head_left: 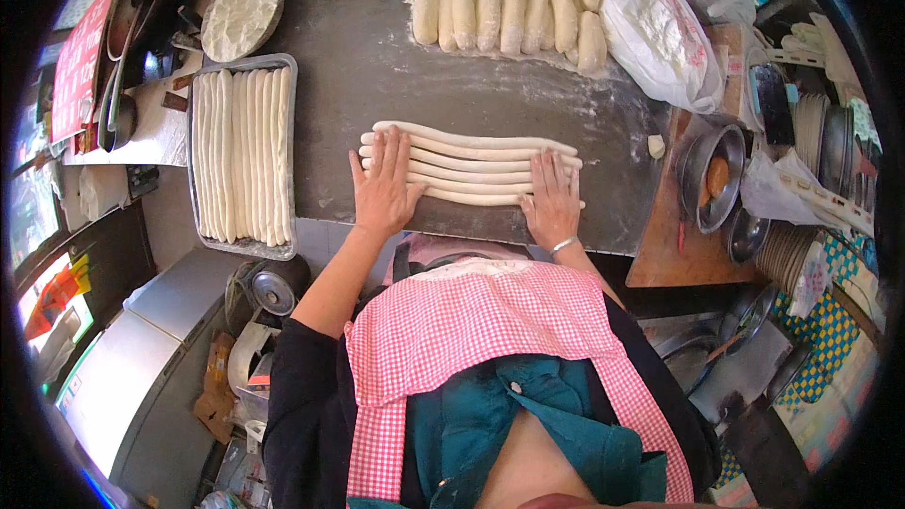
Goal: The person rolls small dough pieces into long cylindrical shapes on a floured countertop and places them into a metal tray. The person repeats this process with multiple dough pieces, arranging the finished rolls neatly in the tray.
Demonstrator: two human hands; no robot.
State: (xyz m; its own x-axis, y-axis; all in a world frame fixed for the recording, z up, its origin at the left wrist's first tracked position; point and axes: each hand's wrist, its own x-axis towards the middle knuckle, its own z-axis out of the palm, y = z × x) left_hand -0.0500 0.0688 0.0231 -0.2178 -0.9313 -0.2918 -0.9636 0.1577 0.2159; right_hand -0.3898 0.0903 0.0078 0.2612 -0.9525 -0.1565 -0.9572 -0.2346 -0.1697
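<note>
Several long dough ropes [466, 153] lie side by side, roughly parallel, on the dark, flour-dusted work surface [353, 78] in front of me. My left hand [384, 187] rests palm down across their left ends, thumb spread away from the fingers. Over the right ends lies my right hand [555, 201], its fingers also flat and slightly apart, a bracelet at the wrist. Neither hand grips the dough; some rope ends are hidden beneath the fingers. Farther back, short floured dough logs [512, 18] are packed in rows.
At left, a tray [293, 106] of dough ropes [244, 155] overhangs the surface's edge, below a round container of flour [242, 13]. Right are a plastic bag of flour [657, 28], a dough scrap [656, 147], a wooden board [661, 254] and a metal bowl [735, 148].
</note>
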